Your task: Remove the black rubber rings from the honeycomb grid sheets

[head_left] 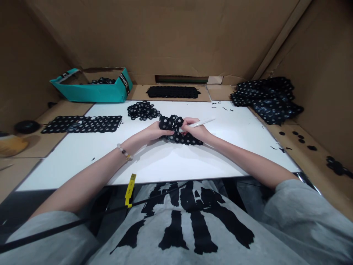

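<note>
A black piece with rows of pale round dots (190, 139) is held just above the middle of the white table. My left hand (157, 131) grips its left side, thumb laid across the front. At the piece's upper right, my right hand (195, 128) is closed round a white pen-like tool (205, 121), whose lower end touches the piece. A pile of small black rings (142, 110) lies just beyond my left hand. The fingers behind the piece are hidden.
A teal box (91, 92) with black pieces stands at the back left. Dotted black strips (95, 124) lie on the left, a black bundle (173, 92) at the back, and a dotted black heap (266, 97) at the back right. Cardboard walls (176, 36) surround the white table (154, 165).
</note>
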The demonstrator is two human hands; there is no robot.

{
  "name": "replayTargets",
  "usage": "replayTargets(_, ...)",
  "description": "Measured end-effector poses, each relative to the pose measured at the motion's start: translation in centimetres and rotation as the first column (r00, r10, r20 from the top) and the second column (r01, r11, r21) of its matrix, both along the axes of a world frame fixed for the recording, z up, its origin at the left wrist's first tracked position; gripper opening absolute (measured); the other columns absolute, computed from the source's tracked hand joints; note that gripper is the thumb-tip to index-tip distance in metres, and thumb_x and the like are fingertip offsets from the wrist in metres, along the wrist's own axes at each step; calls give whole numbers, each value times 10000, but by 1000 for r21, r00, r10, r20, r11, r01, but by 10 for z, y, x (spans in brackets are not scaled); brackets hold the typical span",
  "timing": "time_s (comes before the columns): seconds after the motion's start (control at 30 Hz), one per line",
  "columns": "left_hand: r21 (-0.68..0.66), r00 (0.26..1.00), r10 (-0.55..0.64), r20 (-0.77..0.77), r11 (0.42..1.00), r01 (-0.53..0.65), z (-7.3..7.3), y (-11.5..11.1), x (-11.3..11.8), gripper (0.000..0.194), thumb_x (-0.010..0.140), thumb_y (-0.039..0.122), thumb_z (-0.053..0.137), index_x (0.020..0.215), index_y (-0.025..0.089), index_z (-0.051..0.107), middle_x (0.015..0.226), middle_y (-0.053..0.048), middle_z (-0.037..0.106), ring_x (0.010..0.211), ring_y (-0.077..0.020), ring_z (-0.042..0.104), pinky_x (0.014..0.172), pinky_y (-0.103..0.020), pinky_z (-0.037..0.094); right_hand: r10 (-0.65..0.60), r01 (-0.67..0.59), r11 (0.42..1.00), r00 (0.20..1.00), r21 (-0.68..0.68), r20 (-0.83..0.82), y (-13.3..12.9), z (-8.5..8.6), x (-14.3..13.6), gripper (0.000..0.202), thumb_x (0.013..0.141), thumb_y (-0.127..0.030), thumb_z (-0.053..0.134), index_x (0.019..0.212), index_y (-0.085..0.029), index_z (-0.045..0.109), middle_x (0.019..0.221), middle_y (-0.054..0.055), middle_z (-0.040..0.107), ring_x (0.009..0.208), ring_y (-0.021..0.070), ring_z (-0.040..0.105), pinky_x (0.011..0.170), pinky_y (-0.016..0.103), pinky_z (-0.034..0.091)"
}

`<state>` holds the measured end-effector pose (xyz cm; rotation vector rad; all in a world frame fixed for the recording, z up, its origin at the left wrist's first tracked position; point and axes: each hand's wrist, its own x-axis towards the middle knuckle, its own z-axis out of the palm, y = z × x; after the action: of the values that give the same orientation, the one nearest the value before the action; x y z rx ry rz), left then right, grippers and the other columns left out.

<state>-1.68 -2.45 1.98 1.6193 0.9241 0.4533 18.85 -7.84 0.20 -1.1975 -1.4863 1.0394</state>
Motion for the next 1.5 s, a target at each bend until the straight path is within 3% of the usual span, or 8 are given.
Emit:
replayTargets(0.13,-105,997,5,78,994,3,2,-3,1,488,613,312,855,1053,158,709,1099,-121,733,1066,-291,658,974,-425,520,3,-4,999,1000,36,27,0,-1,0,157,704,-227,597,566,-204,525,696,-12,619,619,141,613,636,282,499)
replayTargets(0.47,-145,997,11,80,990,1,4,-1,0,458,587,324,856,1007,196,724,1093,-94,740,1092,-325,642,945,-431,528,-58,56,998,997,36,50,-8,3,-7,134,738,-236,560,617,-210,511,730,-8,605,697,164,614,701,303,479)
replayTargets(0.63,-99,999,-16,34,995,20,2,1,0,452,574,340,856,975,186,715,1112,-85,732,1094,-314,635,941,-421,519,-148,102,977,957,186,251,-11,-5,-17,159,762,-241,542,620,-215,478,784,9,589,800,174,552,760,306,428)
replayTargets(0.8,-60,997,-77,-25,995,75,6,2,0,503,586,380,849,1037,205,709,1131,-79,725,1086,-301,630,949,-408,511,-161,84,963,941,257,299,-7,-11,-18,178,772,-233,537,617,-220,452,751,5,560,780,174,526,745,306,398)
replayTargets(1.07,279,970,-46,-237,954,113,9,8,-7,476,655,542,776,944,167,726,1014,-70,735,1020,-322,639,936,-429,511,-87,81,996,980,42,180,-5,-3,-8,189,727,-230,565,561,-201,480,840,-1,591,847,175,558,824,309,397)
replayTargets(1.33,150,971,-154,-184,972,182,12,8,-9,532,571,437,853,1038,217,722,1066,-52,737,1040,-294,645,929,-388,531,-57,53,998,973,23,226,-8,-6,-13,184,731,-289,611,580,-196,562,949,18,564,899,185,562,870,322,407)
replayTargets(1.5,104,982,-129,-136,984,144,9,9,-10,500,560,401,860,1002,213,722,1055,-58,741,1025,-299,651,916,-403,538,-50,51,999,976,0,211,-10,-3,-13,191,732,-300,615,583,-193,562,968,15,556,875,173,563,860,317,412)
